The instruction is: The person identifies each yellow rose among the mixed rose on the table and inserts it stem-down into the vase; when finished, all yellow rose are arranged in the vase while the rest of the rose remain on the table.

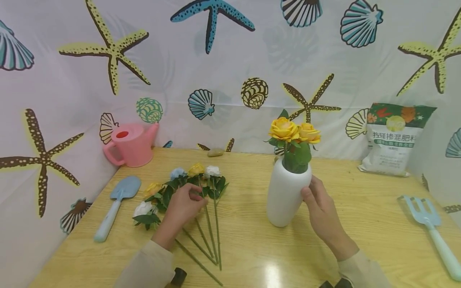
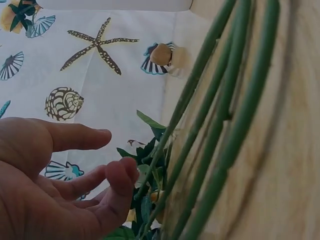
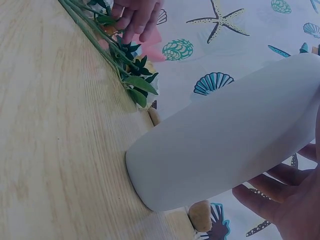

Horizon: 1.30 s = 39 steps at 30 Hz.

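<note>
Head view: white vase [image 1: 286,196] holding yellow roses [image 1: 295,132], gripped from its right side between right hand's [image 1: 324,212] thumb and fingers; left hand [image 1: 183,206] held over laid flowers [image 1: 196,170]

Left wrist: thumb and index spread apart beside green stems [image 2: 260,85]

Right wrist: vase base seen on tabletop [image 3: 55,140]

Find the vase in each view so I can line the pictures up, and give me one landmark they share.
Head: vase right of centre, yellow flowers in it.
Left wrist: vase a white strip along the top edge, mostly cut off.
Right wrist: vase large, slanting from lower left of centre to the right edge.
Landmark: loose stems, left of the vase in head, right of centre in left wrist, upper left in right wrist.
</note>
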Each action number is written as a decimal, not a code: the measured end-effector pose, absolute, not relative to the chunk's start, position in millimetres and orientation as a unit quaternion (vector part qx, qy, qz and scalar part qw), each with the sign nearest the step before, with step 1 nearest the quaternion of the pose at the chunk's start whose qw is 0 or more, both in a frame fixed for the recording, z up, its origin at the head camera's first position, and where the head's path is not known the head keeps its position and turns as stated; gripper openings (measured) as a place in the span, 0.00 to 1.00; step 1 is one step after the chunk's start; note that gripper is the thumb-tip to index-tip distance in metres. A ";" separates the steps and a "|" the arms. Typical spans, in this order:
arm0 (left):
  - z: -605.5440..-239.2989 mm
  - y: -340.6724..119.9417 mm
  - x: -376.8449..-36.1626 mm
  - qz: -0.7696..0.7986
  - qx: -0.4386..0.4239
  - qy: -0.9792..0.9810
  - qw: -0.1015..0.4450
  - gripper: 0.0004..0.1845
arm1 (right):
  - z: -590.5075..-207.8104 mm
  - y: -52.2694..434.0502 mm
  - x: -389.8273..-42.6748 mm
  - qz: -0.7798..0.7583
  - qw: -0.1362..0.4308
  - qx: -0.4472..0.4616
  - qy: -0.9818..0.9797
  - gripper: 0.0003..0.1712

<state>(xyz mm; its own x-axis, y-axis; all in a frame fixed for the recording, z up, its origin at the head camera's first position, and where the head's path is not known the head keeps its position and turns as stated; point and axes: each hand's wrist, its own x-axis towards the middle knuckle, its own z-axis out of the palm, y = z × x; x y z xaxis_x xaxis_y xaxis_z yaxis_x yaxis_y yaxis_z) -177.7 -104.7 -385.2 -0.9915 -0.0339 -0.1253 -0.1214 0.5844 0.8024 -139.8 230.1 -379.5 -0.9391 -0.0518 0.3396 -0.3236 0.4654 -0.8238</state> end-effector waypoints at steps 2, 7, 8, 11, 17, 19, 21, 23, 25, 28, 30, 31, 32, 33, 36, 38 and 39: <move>-389.0 -105.2 -178.7 0.459 -0.047 0.885 0.065 0.22 | -378.9 230.3 -139.9 0.504 0.136 0.110 -0.846 0.26; -395.9 -103.4 -181.8 0.451 -0.051 0.888 0.078 0.27 | -377.9 230.1 -139.6 0.502 0.138 0.108 -0.847 0.26; -397.1 -102.9 -182.1 0.449 -0.053 0.888 0.079 0.27 | -378.0 230.2 -139.5 0.501 0.139 0.109 -0.847 0.26; -400.7 -102.3 -183.1 0.459 -0.058 0.883 0.083 0.28 | -379.2 230.0 -139.5 0.501 0.139 0.109 -0.847 0.26; -406.5 -100.0 -185.4 0.538 -0.059 0.834 0.102 0.29 | -381.3 230.5 -139.7 0.501 0.137 0.108 -0.847 0.27; -407.6 -99.2 -185.9 0.554 -0.062 0.824 0.105 0.29 | -381.0 230.6 -139.5 0.501 0.136 0.108 -0.848 0.27; -408.6 -98.5 -186.5 0.556 -0.063 0.823 0.104 0.28 | -380.7 230.7 -139.5 0.502 0.134 0.111 -0.847 0.27; -408.4 -97.9 -186.8 0.557 -0.063 0.822 0.100 0.28 | -380.5 231.0 -139.6 0.503 0.134 0.115 -0.846 0.26; -408.1 -97.7 -187.1 0.567 -0.062 0.816 0.095 0.27 | -380.6 231.5 -139.7 0.505 0.134 0.119 -0.844 0.26; -405.2 -97.8 -187.1 0.597 -0.063 0.796 0.080 0.27 | -380.7 232.4 -139.5 0.506 0.134 0.122 -0.843 0.26; -401.8 -98.3 -187.6 0.627 -0.063 0.773 0.070 0.26 | -380.6 232.7 -139.5 0.506 0.136 0.122 -0.843 0.26; -399.6 -98.5 -187.9 0.640 -0.063 0.763 0.064 0.26 | -380.6 232.8 -139.6 0.506 0.137 0.122 -0.843 0.26; -396.9 -98.6 -188.3 0.654 -0.062 0.751 0.061 0.27 | -380.7 232.7 -139.7 0.506 0.138 0.123 -0.842 0.26; -394.0 -98.7 -188.5 0.666 -0.059 0.741 0.057 0.27 | -380.7 232.7 -139.9 0.506 0.140 0.123 -0.842 0.26; -384.0 -96.8 -188.3 0.692 -0.047 0.719 0.045 0.27 | -380.7 232.2 -140.4 0.509 0.140 0.122 -0.840 0.25; -376.7 -93.0 -187.9 0.703 -0.036 0.709 0.033 0.28 | -380.4 231.7 -140.4 0.509 0.138 0.119 -0.841 0.25; -372.7 -90.3 -187.4 0.706 -0.030 0.707 0.025 0.28 | -380.3 231.5 -140.4 0.510 0.137 0.119 -0.841 0.25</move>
<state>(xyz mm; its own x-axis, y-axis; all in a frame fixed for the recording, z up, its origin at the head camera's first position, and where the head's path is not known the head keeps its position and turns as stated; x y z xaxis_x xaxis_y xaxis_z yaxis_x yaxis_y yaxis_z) -187.4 -90.3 -372.7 -0.9969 -0.0072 -0.0789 -0.0789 0.0004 0.9969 -140.4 231.5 -380.3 -0.9343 -0.0607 0.3513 -0.3395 0.4519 -0.8249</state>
